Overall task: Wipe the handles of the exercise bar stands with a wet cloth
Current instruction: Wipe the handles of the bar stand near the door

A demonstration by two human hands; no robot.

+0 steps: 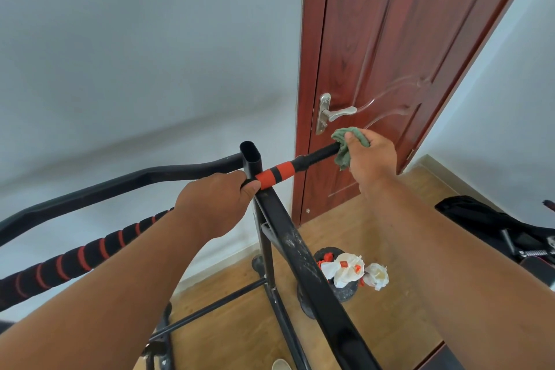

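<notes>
White wall at back, red-brown door to right with silver lever, wood floor below. Far left: striped black-and-red foam bar running up toward centre, bare, not touched by cloth. Behind it, bent black frame tube meeting open-topped upright post.

Left hand clenched round near end of short handle just beside post, thumb against red grip section; likely bracing stand so handle stays steady under rubbing. Left to right along handle: red foam with black band, then black section, then outer tip.

Green cloth bunched over outer tip, wrapped round it, touching. Right hand grasping cloth, thumb on top, fingers curled round cloth and handle end underneath; palm just right of tip. Wrapped like that probably to wipe all round in one pass. Judged step: wiping tip; red section between hands not under cloth now.

Lower right: black sloping rail toward camera, dusty and speckled. Beyond it on floor, black bin with crumpled white paper, well apart from hands.
</notes>
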